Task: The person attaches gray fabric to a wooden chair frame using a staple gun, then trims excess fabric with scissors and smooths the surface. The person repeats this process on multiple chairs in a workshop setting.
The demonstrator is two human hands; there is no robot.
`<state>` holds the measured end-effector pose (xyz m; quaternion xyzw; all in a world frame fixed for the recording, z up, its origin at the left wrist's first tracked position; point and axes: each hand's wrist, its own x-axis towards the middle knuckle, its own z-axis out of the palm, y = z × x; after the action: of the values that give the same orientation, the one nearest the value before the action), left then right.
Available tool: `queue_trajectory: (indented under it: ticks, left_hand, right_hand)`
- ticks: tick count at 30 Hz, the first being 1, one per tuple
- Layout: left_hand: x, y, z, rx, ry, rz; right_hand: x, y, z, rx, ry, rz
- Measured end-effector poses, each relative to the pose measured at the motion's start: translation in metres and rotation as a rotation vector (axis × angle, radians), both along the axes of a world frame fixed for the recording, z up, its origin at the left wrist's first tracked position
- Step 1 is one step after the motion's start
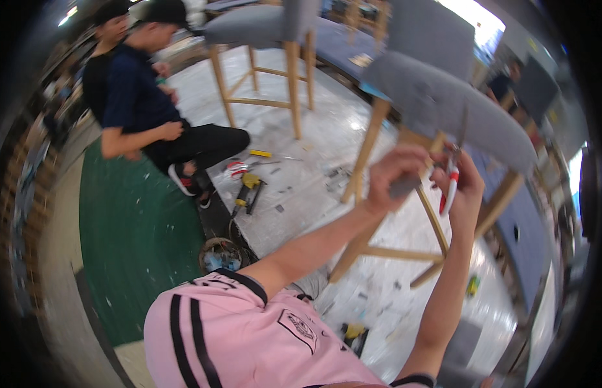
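The left hand [394, 174] pinches loose grey fabric [404, 186] under the chair [443, 103] seat; the right hand [466, 184] grips red-handled scissors [449, 187], trimming unfinished.

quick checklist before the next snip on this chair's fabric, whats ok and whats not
1. Right hand grips the red-and-white-handled scissors: ok.
2. Left hand pinches the grey fabric at the seat's underside: ok.
3. Left fingers out of the blades' path: cannot tell, blades blurred.
4. Grey upholstered chair steady on its wooden legs: cannot tell.
5. Yellow power tool on the floor lies away from the chair: ok.
6. Crouching person stays apart from both hands: ok.
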<state>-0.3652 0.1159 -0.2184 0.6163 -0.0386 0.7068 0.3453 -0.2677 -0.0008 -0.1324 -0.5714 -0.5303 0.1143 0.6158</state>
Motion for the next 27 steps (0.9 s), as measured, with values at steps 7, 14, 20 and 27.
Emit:
queue_trajectory:
  ticks: [7,14,20,27]
  left_hand:
    - [-0.003,0.004,0.005,-0.100,-0.153,-0.095]
    - [-0.009,-0.001,0.001,0.021,-0.100,-0.032]
    - [-0.011,-0.009,0.000,0.009,-0.094,-0.102]
    - [0.000,0.007,-0.001,0.202,-0.086,0.156]
  right_hand:
    - [-0.040,0.034,-0.028,0.110,0.005,-0.082]
    - [-0.032,0.022,-0.059,0.219,0.134,-0.205]
    - [-0.047,0.015,-0.065,0.265,0.120,-0.291]
    - [-0.045,-0.002,-0.072,0.371,0.163,-0.298]
